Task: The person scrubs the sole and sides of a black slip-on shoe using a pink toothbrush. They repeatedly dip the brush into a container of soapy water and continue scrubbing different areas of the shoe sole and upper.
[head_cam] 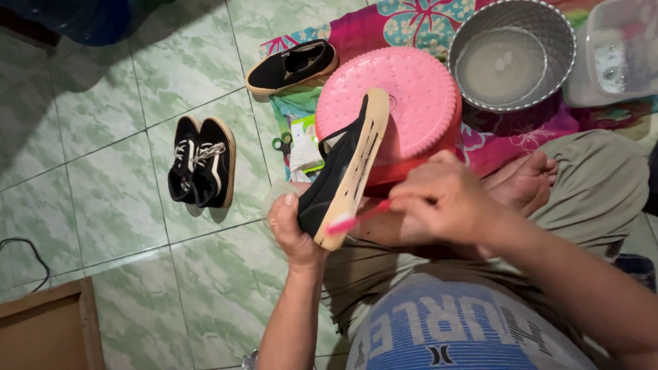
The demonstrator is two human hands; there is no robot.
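My left hand (293, 229) grips a black shoe with a tan sole (346, 168) by its heel end, sole turned to the right and toe resting against an upturned pink plastic tub (404, 96). My right hand (444, 199) holds a pink toothbrush (353, 220) with its bristle end against the sole edge near the heel. I sit cross-legged on the floor, a bare foot (528, 179) beside the tub.
A pair of black lace-up shoes (202, 163) lies on the green tiled floor at left. Another black shoe (291, 66) sits on a flowered cloth (404, 24). A metal basin of cloudy water (510, 55), a clear tub (617, 51), scissors (282, 144) and a wooden box corner (48, 329) are around.
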